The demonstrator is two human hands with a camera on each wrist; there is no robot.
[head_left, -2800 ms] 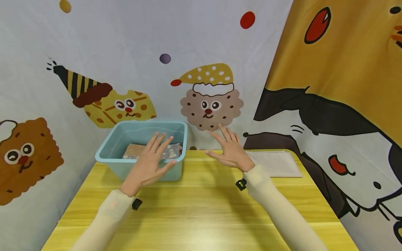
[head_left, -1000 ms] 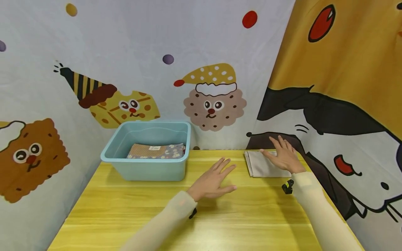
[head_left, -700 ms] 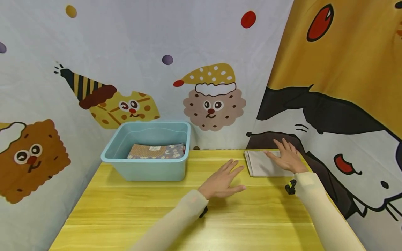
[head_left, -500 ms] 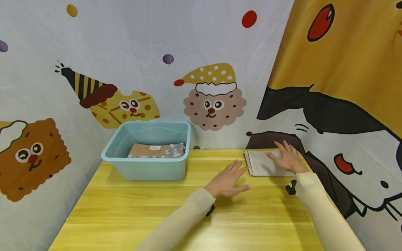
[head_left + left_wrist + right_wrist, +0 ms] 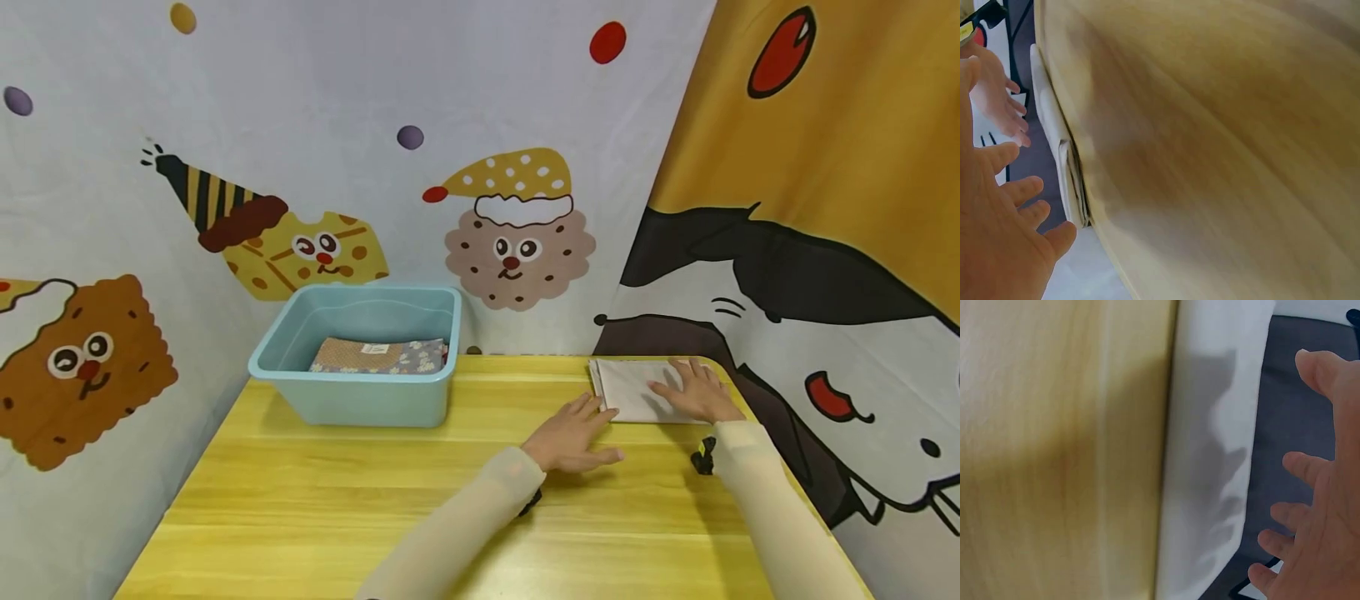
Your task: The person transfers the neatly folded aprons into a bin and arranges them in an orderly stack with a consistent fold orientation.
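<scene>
A folded light-grey cloth (image 5: 626,387) lies flat near the far right corner of the wooden table (image 5: 360,508). My right hand (image 5: 701,393) hovers over the cloth's right part with fingers spread; the right wrist view shows its shadow on the cloth (image 5: 1204,462) and a gap below the fingers. My left hand (image 5: 572,437) is held out just in front of the cloth's near left corner, fingers straight and apart, its fingertips overlapping that corner in the head view. The left wrist view shows the cloth's layered folded edge (image 5: 1072,181) beyond my fingers. Neither hand holds anything.
A light-blue plastic bin (image 5: 360,400) stands at the back left of the table. Inside lies folded fabric (image 5: 382,357), part brown, part blue with flowers. A printed cartoon curtain (image 5: 360,100) hangs behind the table and along its right side.
Both hands have moved right from near the bin and middle toward the grey cloth. Over the last half second they have come lower and closer to it. The bin and cloth stay put.
</scene>
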